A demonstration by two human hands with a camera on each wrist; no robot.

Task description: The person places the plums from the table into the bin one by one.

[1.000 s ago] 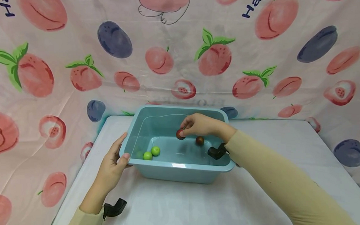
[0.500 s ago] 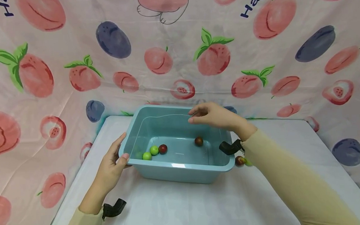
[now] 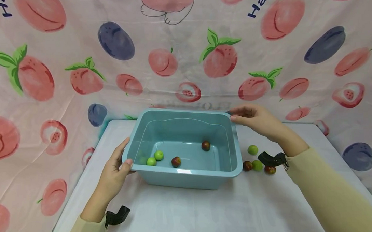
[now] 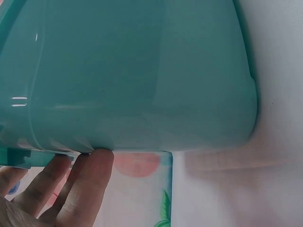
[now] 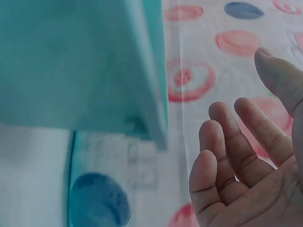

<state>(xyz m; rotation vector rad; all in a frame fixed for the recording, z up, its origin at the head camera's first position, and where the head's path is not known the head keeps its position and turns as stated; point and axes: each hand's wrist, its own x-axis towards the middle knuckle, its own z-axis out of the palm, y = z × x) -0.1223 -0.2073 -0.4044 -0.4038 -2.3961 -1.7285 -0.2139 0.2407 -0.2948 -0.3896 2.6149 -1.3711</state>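
A light blue plastic basin [image 3: 188,180] stands on the white table. At its left end my left hand [image 3: 115,171] grips the rim, thumb over the edge; in the left wrist view its fingertips [image 4: 102,158] press the outer wall. Inside lie two small green round fruits [image 3: 158,155] at the left, a dark red one [image 3: 176,161] near the front wall and another dark red fruit [image 3: 206,145] toward the right. My right hand [image 3: 260,122] is at the far right corner of the basin, fingers loosely bent and holding nothing; the right wrist view shows its bare palm [image 5: 255,184].
Outside the basin's right end, more small fruits lie on the table [image 3: 183,211]: a green fruit [image 3: 252,150], a second green fruit [image 3: 257,165] and dark red fruits [image 3: 270,170] beside it. A fruit-printed cloth [image 3: 184,61] hangs behind the table.
My right hand let go of a dark red fruit inside the basin and moved right, past the rim. That fruit rolled beside the green ones, then toward the front wall. My left hand stayed put.
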